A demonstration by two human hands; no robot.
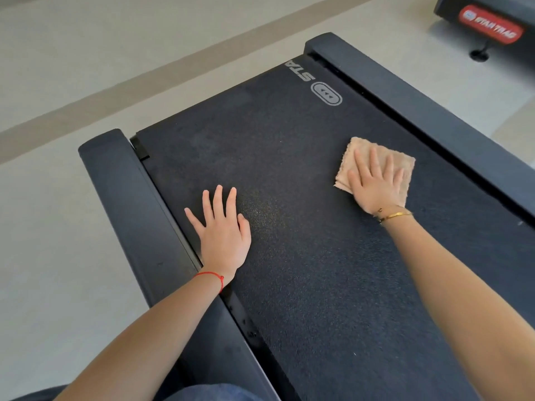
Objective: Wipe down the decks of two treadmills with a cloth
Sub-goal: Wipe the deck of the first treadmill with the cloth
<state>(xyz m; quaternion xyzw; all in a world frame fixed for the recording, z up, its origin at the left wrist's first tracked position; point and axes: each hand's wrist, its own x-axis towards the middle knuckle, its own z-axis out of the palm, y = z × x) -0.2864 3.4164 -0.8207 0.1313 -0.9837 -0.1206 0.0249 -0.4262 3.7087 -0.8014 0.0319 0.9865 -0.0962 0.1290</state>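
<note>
Cloth (376, 166) tan, folded, fuzzy-edged, flat on deck (289, 198).

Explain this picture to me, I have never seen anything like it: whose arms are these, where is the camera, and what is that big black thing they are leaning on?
The camera sits on a person's head and looks down, so the two arms are that person's own. The black surface is the belt of a treadmill, the deck you walk on, with raised black side rails along both edges. The right hand lies flat, fingers straight, on a folded tan cloth and presses it onto the belt to wipe it. The left hand rests flat and bare on the belt near the left rail, holding nothing. At the top right corner, part of a second machine with a red label stands on the pale floor.
</note>
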